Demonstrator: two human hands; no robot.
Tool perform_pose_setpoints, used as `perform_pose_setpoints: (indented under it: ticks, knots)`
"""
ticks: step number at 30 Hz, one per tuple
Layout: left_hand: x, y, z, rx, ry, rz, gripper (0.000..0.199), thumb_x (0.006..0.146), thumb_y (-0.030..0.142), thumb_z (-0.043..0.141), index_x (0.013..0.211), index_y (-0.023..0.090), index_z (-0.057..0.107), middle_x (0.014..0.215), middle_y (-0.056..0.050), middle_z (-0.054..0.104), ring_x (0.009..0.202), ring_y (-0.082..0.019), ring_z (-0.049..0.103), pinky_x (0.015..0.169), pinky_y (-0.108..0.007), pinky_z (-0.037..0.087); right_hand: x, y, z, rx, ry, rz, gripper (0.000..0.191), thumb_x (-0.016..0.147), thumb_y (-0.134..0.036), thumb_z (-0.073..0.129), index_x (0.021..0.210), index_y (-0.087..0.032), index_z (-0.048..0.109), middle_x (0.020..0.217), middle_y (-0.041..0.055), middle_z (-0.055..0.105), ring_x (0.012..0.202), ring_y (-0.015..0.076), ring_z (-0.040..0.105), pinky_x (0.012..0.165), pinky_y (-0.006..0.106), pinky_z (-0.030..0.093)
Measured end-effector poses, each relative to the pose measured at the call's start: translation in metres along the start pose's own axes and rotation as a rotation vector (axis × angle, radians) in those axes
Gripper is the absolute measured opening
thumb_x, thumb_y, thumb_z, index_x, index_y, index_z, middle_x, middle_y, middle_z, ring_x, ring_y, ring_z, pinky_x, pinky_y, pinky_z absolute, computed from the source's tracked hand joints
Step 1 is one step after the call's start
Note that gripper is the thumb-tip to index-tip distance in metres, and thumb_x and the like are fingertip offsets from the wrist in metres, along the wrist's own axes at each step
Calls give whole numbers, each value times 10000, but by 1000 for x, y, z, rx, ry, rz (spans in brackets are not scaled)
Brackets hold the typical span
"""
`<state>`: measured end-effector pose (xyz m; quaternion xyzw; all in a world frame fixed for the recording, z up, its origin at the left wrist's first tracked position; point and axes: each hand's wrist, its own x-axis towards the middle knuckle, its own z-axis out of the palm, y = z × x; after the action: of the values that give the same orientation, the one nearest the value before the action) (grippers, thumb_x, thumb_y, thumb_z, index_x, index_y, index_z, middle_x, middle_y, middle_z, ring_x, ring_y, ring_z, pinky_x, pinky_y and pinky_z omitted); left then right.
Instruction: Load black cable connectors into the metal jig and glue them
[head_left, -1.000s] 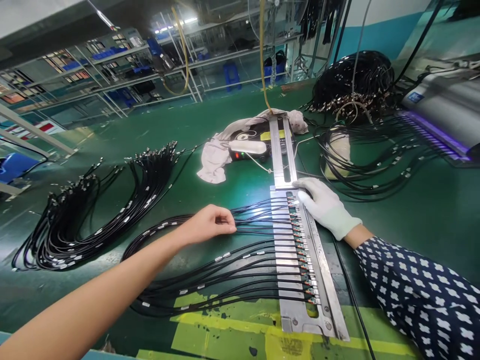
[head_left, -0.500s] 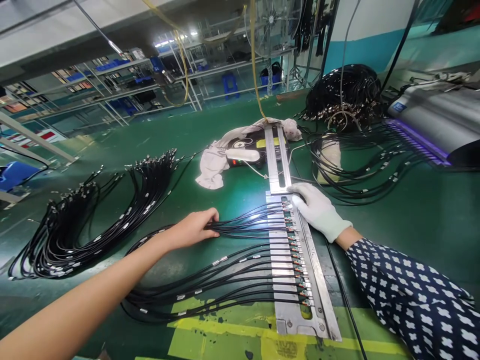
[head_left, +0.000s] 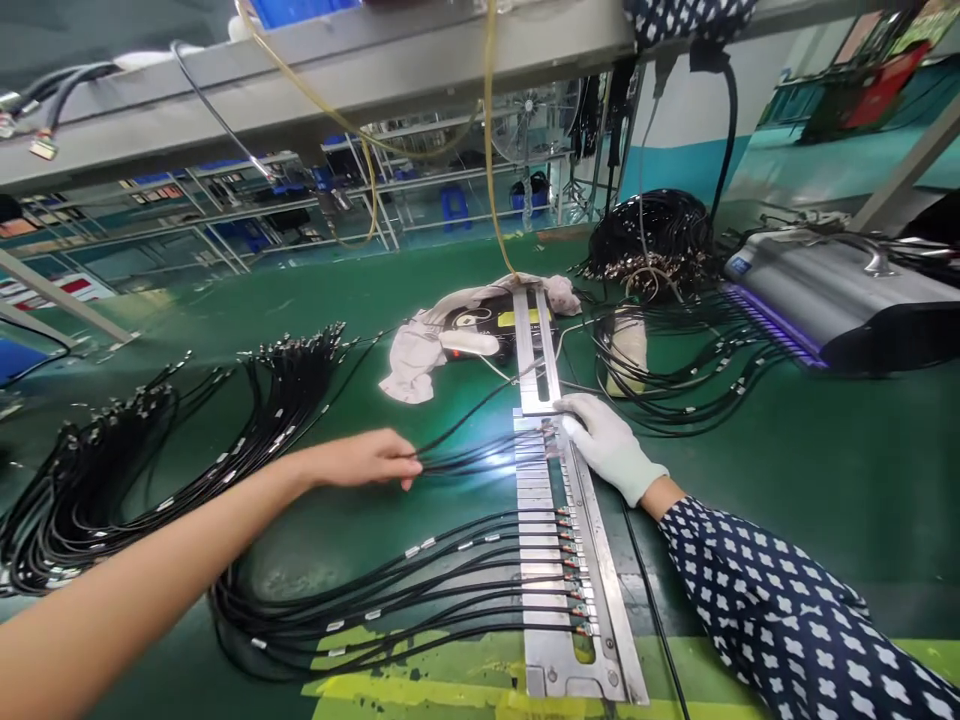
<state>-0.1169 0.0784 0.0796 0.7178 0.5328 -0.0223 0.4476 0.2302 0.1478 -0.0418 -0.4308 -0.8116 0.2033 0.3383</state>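
My bare left hand is closed on a small group of black cables that run right to the upper part of a slotted metal fixture. My right hand, in a white glove, rests at the fixture's top end, beside the lower end of a slotted metal frame; its fingertips are bent and I cannot make out what they hold. More black cables lie in the lower slots, their connector ends at the right side. One cable curves up from my left hand toward the frame.
Black cable bundles lie at the left. White cloth sits behind the fixture. At the right stand a grey machine with purple light and a coiled cable heap. A metal beam crosses above.
The view has tilted up. My left hand has drawn its cables out of the middle slots, leaving a gap above the lower cables. My right hand stays at the fixture's top.
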Motion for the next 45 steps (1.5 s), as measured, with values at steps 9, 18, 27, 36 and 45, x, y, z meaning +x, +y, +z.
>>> perform_pose_setpoints:
  ticks: [9, 18, 27, 36, 45]
  knots:
    - [-5, -26, -8, 45, 101, -50, 623, 900, 660, 360, 773, 158, 706, 511, 47, 356, 468, -99, 308, 457, -227, 245, 0, 0, -2, 30, 6, -2, 252, 920, -234, 423, 1070, -253, 625, 1141, 48, 648, 1099, 236, 595, 986, 424, 472]
    - [-22, -9, 52, 333, 539, -20, 298, 942, 366, 414, 1121, 193, 578, 1100, -120, 575, 1065, -281, 499, 894, -420, 408, 0, -1, -2, 25, -1, 15, 264, 908, -239, 429, 1081, -244, 628, 1145, 54, 657, 1120, 243, 593, 999, 434, 463]
    - [-2, 48, 147, 382, 434, 187, 240, 981, 270, 372, 1015, 221, 605, 992, -75, 612, 902, -215, 526, 788, -356, 447, 0, 1, -1, 21, -2, 5, 266, 917, -264, 428, 1096, -248, 623, 1145, 55, 655, 1132, 247, 586, 1006, 446, 461]
    - [-6, 40, 145, 410, 477, 102, 196, 945, 213, 385, 824, 211, 539, 860, -59, 581, 800, -216, 503, 696, -356, 418, -1, -1, -2, 2, -4, 6, 270, 919, -275, 420, 1086, -235, 628, 1146, 66, 658, 1121, 251, 595, 999, 445, 468]
    - [-80, 17, 146, 281, 379, -114, 628, 730, 374, 755, 1263, 251, 448, 1247, -108, 529, 1097, -293, 514, 923, -426, 453, 0, 1, -1, -3, -25, 31, 264, 921, -287, 425, 1089, -231, 620, 1164, 63, 651, 1137, 258, 581, 1015, 462, 449]
